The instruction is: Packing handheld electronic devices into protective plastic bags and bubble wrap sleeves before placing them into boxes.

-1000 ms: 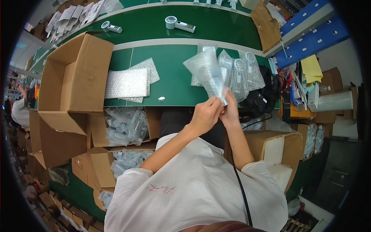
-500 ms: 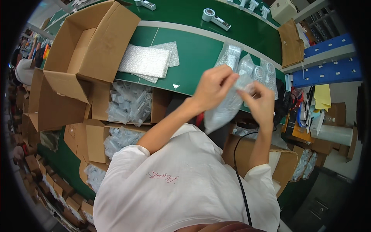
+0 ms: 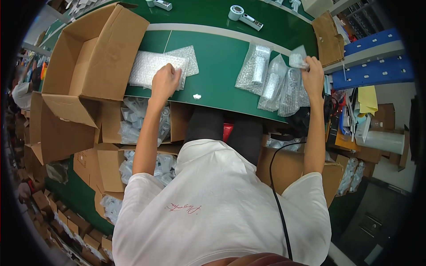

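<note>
My left hand (image 3: 165,81) rests fingers down on a stack of flat bubble-wrap bags (image 3: 153,67) lying on the green table (image 3: 219,66). My right hand (image 3: 313,73) is far to the right, pinching a small bubble-wrapped packet (image 3: 297,57) at the edge of a row of filled bubble-wrap bags (image 3: 271,77). The two hands are wide apart.
A large open cardboard box (image 3: 95,53) stands at the table's left. Below the table edge, open boxes (image 3: 133,124) hold clear-wrapped parts. Two tape dispensers (image 3: 243,15) lie at the far side. Blue bins (image 3: 372,57), a yellow sheet and a film roll (image 3: 381,141) are at the right.
Both hands held one bubble-wrap bag together in front of me. Now they have separated: the left went to the flat bag stack, the right to the filled bags with a small packet.
</note>
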`<state>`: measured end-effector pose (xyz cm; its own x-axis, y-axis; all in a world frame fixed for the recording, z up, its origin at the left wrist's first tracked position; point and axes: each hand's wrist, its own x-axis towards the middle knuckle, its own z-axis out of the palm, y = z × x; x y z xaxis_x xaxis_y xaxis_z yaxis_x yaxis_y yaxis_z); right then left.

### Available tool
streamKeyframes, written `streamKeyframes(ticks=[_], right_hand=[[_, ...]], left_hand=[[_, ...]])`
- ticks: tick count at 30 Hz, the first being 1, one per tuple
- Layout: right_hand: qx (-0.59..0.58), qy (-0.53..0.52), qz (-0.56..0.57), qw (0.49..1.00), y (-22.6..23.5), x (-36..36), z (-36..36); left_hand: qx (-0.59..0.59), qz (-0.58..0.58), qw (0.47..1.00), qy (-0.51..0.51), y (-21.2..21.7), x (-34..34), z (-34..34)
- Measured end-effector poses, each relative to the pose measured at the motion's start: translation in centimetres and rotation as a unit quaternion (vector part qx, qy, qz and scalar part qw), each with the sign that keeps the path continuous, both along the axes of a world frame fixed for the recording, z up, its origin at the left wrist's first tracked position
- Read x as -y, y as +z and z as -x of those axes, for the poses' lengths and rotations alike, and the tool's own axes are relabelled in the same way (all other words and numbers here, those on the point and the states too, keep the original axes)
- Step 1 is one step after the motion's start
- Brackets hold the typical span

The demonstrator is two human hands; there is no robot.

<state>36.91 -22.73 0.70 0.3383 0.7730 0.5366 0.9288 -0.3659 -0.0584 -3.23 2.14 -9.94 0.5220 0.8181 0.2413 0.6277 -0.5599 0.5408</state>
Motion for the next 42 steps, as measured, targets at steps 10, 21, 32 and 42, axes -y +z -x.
streamKeyframes(ticks=[10, 21, 32, 42], right_hand=[[-0.253, -0.005, 0.317, 0.914, 4.0, 1.1, -2.0], [-0.176, 0.023, 0.113, 0.978, -6.4, -21.2, -4.3], [-0.783, 0.057, -0.065, 0.616, -7.6, -16.5, 0.0], [-0.402, 0.048, -0.187, 0.895, -1.9, 1.8, 15.6]], left_hand=[[0.117, 0.14, 0.98, -0.076, -0.3, -0.9, 1.7], [0.139, 0.163, 0.976, -0.039, 1.1, -0.4, 1.4], [0.187, 0.224, 0.956, -0.031, 0.5, -0.3, 2.1], [0.238, 0.14, 0.957, -0.094, 4.9, 3.9, -2.2]])
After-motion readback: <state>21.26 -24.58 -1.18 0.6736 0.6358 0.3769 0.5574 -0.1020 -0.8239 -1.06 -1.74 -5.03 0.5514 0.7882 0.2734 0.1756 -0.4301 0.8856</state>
